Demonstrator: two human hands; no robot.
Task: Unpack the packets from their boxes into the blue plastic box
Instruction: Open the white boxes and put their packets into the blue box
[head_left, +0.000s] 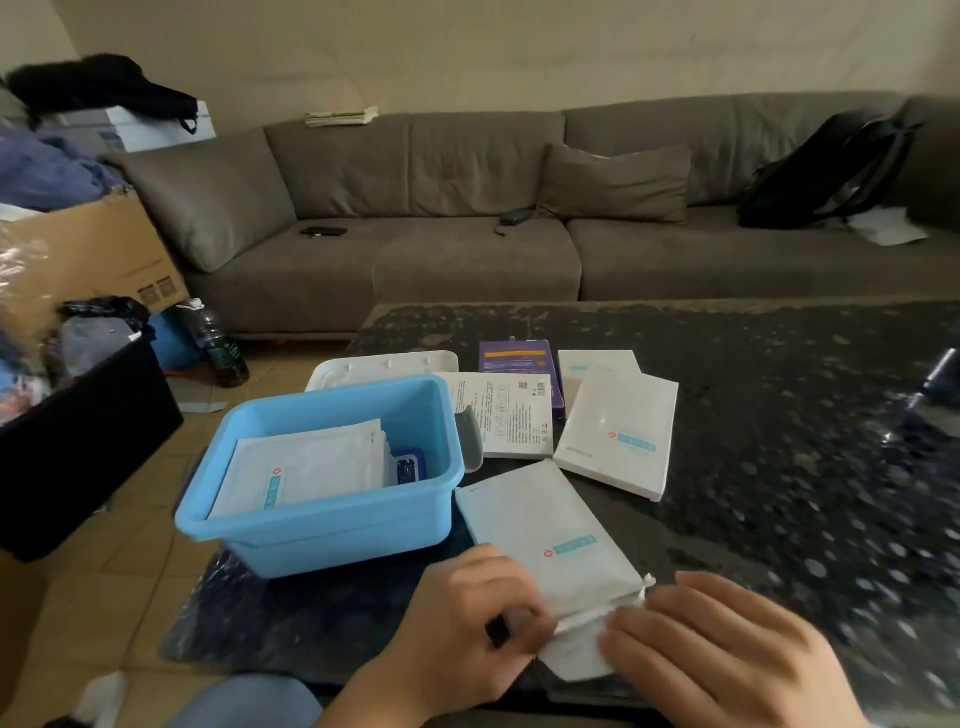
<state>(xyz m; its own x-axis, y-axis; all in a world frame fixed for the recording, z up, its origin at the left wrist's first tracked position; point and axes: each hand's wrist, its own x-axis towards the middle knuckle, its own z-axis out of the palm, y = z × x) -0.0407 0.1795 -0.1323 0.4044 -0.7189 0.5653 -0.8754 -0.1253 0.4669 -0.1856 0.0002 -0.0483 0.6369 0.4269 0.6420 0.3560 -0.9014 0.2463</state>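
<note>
A flat white box (545, 525) lies on the dark speckled table (779, 415), its near end flap open toward me. My left hand (457, 623) grips the box's near left corner. My right hand (727, 654) pinches the open white flap at the near right. The blue plastic box (322, 514) stands just left of it and holds a stack of white packets (306, 467) and a small dark blue packet (408, 467). Beyond lie another white box (618, 431), a white box turned print side up (506, 415), one more white box (595, 364) and a purple box (514, 356).
A white lid (384, 364) lies behind the blue box. A grey sofa (467, 208) runs along the far side. On the floor at left are a black bin (78, 441), a cardboard carton (88, 254) and a bottle (218, 343).
</note>
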